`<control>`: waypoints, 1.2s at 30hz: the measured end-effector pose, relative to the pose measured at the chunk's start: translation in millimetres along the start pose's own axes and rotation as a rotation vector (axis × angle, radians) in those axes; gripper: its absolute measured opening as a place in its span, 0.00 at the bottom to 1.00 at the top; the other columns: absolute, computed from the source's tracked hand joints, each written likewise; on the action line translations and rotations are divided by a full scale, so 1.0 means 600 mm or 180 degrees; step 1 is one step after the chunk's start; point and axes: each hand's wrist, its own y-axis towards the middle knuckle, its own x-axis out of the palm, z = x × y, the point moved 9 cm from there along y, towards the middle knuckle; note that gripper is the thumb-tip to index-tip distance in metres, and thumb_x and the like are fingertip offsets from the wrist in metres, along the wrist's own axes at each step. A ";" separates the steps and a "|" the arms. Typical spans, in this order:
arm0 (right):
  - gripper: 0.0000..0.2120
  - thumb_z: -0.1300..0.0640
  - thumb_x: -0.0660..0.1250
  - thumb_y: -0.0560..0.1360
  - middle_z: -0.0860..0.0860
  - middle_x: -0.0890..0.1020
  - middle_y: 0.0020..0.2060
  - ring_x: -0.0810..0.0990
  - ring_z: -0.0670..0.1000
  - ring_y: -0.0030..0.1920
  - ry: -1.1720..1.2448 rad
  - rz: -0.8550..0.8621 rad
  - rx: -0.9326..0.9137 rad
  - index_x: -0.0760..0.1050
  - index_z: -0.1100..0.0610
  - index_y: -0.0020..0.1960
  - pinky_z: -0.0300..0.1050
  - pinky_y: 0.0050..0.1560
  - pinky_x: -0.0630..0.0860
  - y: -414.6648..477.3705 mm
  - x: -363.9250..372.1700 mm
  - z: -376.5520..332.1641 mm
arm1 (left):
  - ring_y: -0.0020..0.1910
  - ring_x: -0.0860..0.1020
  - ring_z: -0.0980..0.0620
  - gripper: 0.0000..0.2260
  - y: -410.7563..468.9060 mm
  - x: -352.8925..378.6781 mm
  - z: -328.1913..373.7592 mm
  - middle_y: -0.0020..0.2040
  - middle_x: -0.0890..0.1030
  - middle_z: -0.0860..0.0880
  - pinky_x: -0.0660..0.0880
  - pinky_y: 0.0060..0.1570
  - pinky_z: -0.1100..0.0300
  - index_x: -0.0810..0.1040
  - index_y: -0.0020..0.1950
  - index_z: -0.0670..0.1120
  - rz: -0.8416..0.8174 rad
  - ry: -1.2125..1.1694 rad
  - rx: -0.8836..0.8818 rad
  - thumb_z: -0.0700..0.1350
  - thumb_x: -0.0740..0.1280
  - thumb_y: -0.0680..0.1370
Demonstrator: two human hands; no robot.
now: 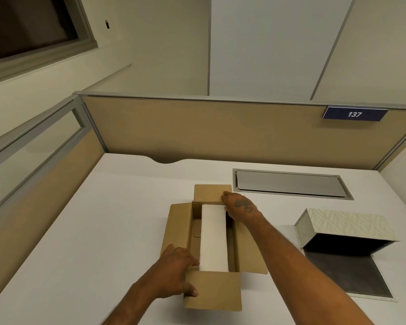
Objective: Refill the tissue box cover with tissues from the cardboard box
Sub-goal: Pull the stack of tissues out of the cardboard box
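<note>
Our left hand point(177, 269) and right hand point(240, 207) reaching into the open cardboard box point(211, 292), fingers gripping opposite ends of the white tissue stack point(213, 238), tissue box cover point(345, 227) lying open to the right

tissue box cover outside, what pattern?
Pale cream with a white leaf-vein pattern on the tissue box cover; dark inside. Head view.

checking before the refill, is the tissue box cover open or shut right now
Open. The tissue box cover lies on the desk with its flap folded out flat, exposing a dark interior in which no tissues are visible.
</note>
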 end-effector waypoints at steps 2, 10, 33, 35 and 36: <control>0.19 0.59 0.62 0.79 0.58 0.76 0.64 0.76 0.57 0.63 -0.0113 0.0028 -0.0012 0.67 0.58 0.69 0.50 0.65 0.73 -0.001 0.012 0.003 | 0.64 0.68 0.55 0.26 0.007 -0.003 0.007 0.63 0.75 0.56 0.48 0.73 0.55 0.75 0.63 0.55 0.0346 0.0144 0.0137 0.64 0.71 0.69; 0.19 0.64 0.58 0.77 0.53 0.79 0.60 0.75 0.56 0.61 -0.0547 0.0110 0.0018 0.72 0.53 0.66 0.50 0.61 0.70 0.014 0.033 0.008 | 0.34 0.75 0.61 0.13 0.000 0.004 0.031 0.32 0.77 0.60 0.63 0.46 0.69 0.76 0.33 0.56 0.1301 0.0664 0.0534 0.47 0.79 0.57; 0.34 0.52 0.64 0.79 0.54 0.60 0.77 0.62 0.57 0.75 0.2819 0.0332 0.1613 0.50 0.56 0.78 0.56 0.74 0.65 -0.136 0.106 -0.054 | 0.78 0.49 0.41 0.40 0.082 -0.058 -0.111 0.80 0.44 0.47 0.65 0.69 0.42 0.47 0.78 0.59 0.1755 -0.0276 -0.1164 0.72 0.57 0.71; 0.35 0.51 0.64 0.79 0.56 0.61 0.76 0.64 0.59 0.74 0.2971 0.0116 0.1834 0.48 0.56 0.78 0.57 0.73 0.66 -0.142 0.128 -0.054 | 0.77 0.52 0.41 0.39 0.086 -0.048 -0.112 0.80 0.45 0.47 0.71 0.64 0.43 0.48 0.77 0.59 0.1758 -0.0300 -0.1175 0.70 0.60 0.71; 0.35 0.50 0.64 0.79 0.57 0.62 0.75 0.65 0.60 0.73 0.3026 0.0037 0.1932 0.48 0.56 0.78 0.58 0.72 0.67 -0.143 0.137 -0.053 | 0.77 0.53 0.42 0.39 0.088 -0.042 -0.112 0.80 0.46 0.47 0.73 0.62 0.45 0.49 0.77 0.59 0.1752 -0.0303 -0.1170 0.69 0.60 0.71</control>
